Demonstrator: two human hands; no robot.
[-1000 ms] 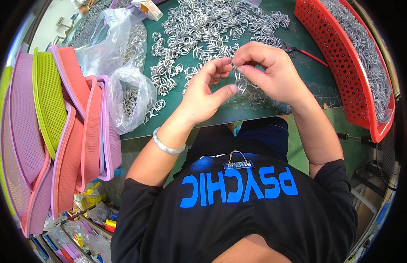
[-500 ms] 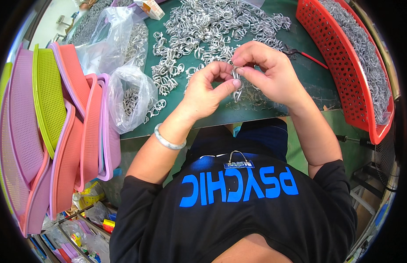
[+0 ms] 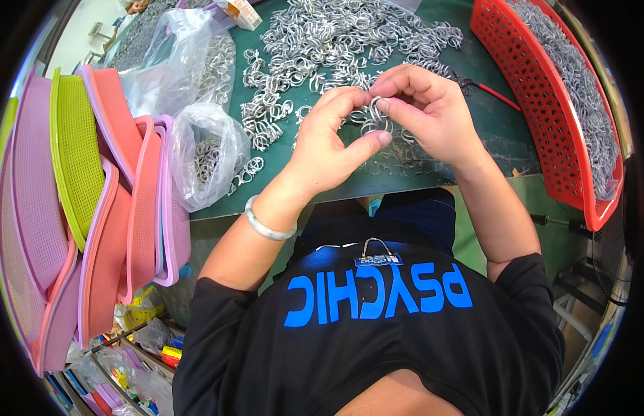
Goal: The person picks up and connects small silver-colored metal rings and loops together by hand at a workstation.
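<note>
I judge the step as two-handed turning of the metal rings [image 3: 377, 123] above the green table [image 3: 490, 132]; the right hand [image 3: 436, 123] pinches them, while the left hand [image 3: 322, 147] holds thumb and fingers apart, contact unclear from my view. The next move calls for a steady right pinch. Versus half a second earlier, the rings present rounder and the left thumb stands wider.

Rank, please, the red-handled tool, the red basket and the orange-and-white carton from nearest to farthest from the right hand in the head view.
1. Red-handled tool: just right of the right hand.
2. Red basket: farther right.
3. Orange-and-white carton: away at upper left.
</note>
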